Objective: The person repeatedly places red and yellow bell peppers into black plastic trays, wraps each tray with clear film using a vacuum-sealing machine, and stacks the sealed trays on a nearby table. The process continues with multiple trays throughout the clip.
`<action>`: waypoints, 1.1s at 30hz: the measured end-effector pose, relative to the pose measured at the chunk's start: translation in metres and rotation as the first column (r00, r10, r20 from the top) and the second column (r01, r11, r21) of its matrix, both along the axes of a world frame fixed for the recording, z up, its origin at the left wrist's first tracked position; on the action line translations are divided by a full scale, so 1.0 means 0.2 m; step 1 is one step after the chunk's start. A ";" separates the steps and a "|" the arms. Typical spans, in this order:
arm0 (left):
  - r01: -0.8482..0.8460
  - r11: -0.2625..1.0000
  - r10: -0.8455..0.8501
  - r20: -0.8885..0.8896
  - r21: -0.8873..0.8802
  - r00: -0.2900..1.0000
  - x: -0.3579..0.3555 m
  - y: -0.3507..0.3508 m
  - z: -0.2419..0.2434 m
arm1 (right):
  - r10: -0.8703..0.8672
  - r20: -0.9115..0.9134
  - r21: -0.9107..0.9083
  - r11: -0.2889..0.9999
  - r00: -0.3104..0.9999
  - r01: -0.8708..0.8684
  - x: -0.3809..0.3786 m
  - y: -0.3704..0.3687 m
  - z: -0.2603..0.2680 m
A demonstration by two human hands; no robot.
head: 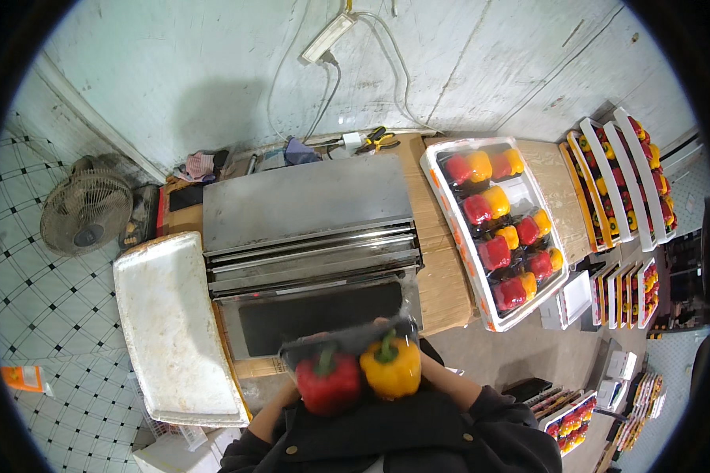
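Observation:
Close to my chest, a film-wrapped black tray [350, 340] holds one red bell pepper [329, 384] and one yellow bell pepper [391, 368], both with green stems. My left hand [318, 336] grips it from behind, below the red pepper's side. My right hand [381, 321] has the yellow pepper's side. Only a few blurred fingertips show; the tray hides most of both hands. Beyond the pack stands a steel tabletop film-wrapping machine [307, 195], with metal rollers and a dark flat pad [322, 316] at its near end.
To the right, a white foam box [491, 319] contains several wrapped red-and-yellow pepper packs. An upturned or bare white foam piece [177, 331] lies left of the machine. A fan [86, 213], pliers [381, 141] and a wall power strip [328, 38] are behind. Stacked pepper boxes [618, 183] stand far right.

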State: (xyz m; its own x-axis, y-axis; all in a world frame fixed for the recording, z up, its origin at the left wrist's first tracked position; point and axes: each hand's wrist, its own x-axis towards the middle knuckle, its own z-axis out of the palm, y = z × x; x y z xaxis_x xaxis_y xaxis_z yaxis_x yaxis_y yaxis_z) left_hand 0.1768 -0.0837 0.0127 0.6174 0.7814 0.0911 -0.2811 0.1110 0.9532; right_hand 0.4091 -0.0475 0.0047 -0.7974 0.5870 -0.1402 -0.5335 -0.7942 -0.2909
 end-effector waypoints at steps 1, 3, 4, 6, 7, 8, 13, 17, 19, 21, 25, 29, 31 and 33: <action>0.012 0.967 0.030 0.164 -0.253 0.986 0.04 -0.02 0.02 | -0.030 -0.093 0.328 0.943 0.995 0.059 -0.04 0.01 0.04; 0.040 0.879 0.122 0.304 -0.475 0.945 0.13 -0.03 0.02 | 0.075 0.091 0.364 0.926 0.993 -0.103 0.01 -0.02 0.16; 0.014 0.885 0.141 0.297 -0.465 0.944 0.17 -0.03 0.02 | 0.005 0.140 0.386 0.921 0.990 -0.059 0.06 -0.01 0.21; -0.108 0.917 0.178 0.151 -0.384 0.972 0.21 -0.02 0.03 | -0.120 0.257 0.378 0.926 0.959 0.015 0.21 -0.04 0.30; -0.244 0.848 0.318 0.084 -0.470 0.944 0.23 -0.02 0.06 | -0.175 0.316 0.350 0.935 0.933 0.057 0.30 -0.05 0.33; -0.389 0.732 0.457 -0.020 -0.560 0.889 0.24 -0.05 0.09 | -0.295 0.326 0.317 0.929 0.898 0.190 0.36 -0.09 0.35; -0.422 0.741 0.510 0.028 -0.522 0.860 0.39 -0.12 0.27 | -0.462 0.408 0.402 0.865 0.788 0.299 0.66 -0.22 0.36; -0.206 0.885 0.180 -0.101 -0.417 0.978 0.63 0.07 0.27 | -0.355 0.514 0.371 0.913 0.781 0.171 0.98 -0.17 0.34; -0.123 0.882 0.099 -0.075 -0.455 0.992 0.84 0.25 0.25 | -0.412 0.584 0.387 0.899 0.699 0.207 1.18 -0.07 0.34; -0.085 0.907 0.097 0.009 -0.413 0.995 1.15 0.51 0.20 | -0.638 0.484 0.666 0.713 0.600 0.220 1.47 0.18 0.34; -0.166 0.930 0.191 0.045 -0.329 0.981 1.92 1.21 0.10 | -0.793 0.600 0.784 0.609 -0.106 -0.117 2.16 0.87 0.45; -0.382 0.924 0.381 -0.048 -0.021 0.923 2.48 1.86 -0.04 | -0.799 0.595 0.801 0.598 -0.087 -0.013 2.53 1.59 0.35; -0.297 0.954 0.298 0.084 -0.032 0.951 2.60 2.06 -0.14 | -0.822 0.530 0.807 0.564 -0.208 -0.176 2.62 1.82 0.17; -0.306 0.952 0.306 -0.021 -0.010 0.952 2.64 2.19 -0.25 | -0.820 0.567 0.822 0.569 -0.072 -0.010 2.64 2.01 -0.05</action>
State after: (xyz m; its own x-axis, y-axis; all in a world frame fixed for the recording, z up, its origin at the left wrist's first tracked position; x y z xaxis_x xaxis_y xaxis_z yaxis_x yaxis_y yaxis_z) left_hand 0.7046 0.3535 -0.0380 0.3504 0.9340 0.0702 -0.2856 0.0352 0.9577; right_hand 0.9373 0.3539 -0.0061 0.1916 0.9808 0.0370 0.3364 -0.0302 -0.9412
